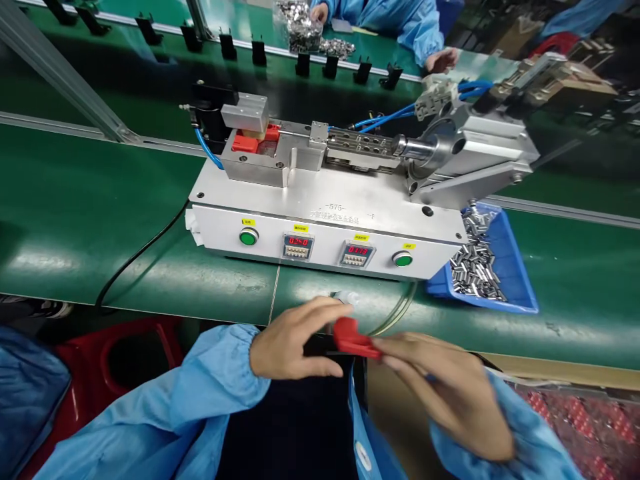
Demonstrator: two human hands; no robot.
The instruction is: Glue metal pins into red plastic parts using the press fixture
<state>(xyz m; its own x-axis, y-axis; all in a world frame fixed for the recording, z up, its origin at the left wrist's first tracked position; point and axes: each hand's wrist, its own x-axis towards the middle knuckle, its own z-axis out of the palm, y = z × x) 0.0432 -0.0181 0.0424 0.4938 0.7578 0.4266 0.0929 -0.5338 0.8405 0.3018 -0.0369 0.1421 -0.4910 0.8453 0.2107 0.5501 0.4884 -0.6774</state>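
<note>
A small red plastic part (354,339) is pinched between the thumb and fingers of my right hand (445,383), in front of the bench edge. My left hand (300,343) is beside it with thumb and fingers apart, close to the part's left end; I see nothing in its grasp. Beyond both hands stands a silver press machine (320,207) with green buttons and two red-lit counters. Another red part (245,141) sits in the machine's fixture at the left, under a metal block (246,112).
A blue bin (510,260) of small metal pins stands right of the machine. Clear bags of red parts (580,420) lie at lower right. A red stool (110,360) is at lower left. Across the bench, a co-worker's hands (441,60) are near a bag of metal pieces (300,27).
</note>
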